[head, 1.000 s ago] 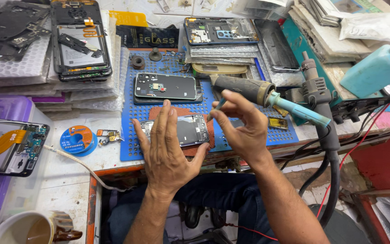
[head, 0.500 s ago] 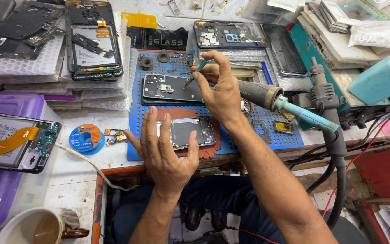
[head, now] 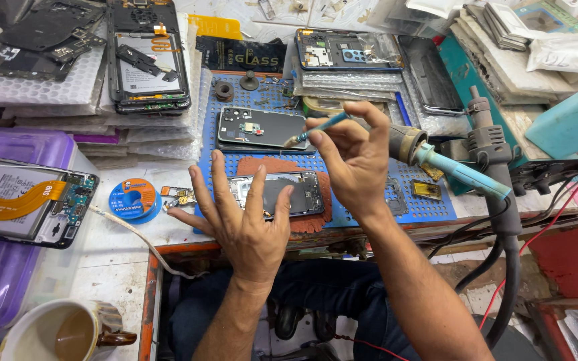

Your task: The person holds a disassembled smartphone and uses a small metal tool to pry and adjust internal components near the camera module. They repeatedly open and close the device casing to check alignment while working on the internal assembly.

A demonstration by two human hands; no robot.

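Observation:
My left hand (head: pixel 239 220) lies flat with fingers spread, its fingertips pressing on an opened phone (head: pixel 306 192) that rests on a reddish pad (head: pixel 316 220) over the blue perforated mat (head: pixel 369 214). My right hand (head: pixel 356 157) is raised above the phone and pinches a thin teal-handled brush (head: pixel 316 130), tip pointing left over a second dark opened phone (head: pixel 262 128) farther back on the mat.
A hot-air handle (head: pixel 459 170) on its black stand (head: pixel 496 200) sits right of my hand, cables trailing down. Stacked phone parts and bubble wrap (head: pixel 145 57) fill the back left. A disassembled phone (head: pixel 28 200) lies on a purple box; blue solder-wick spool (head: pixel 134 199); cup of tea (head: pixel 61 334) front left.
My right hand went from the near phone up to the far phone, then drew back with the brush held higher. The left hand stayed pressed on the near phone.

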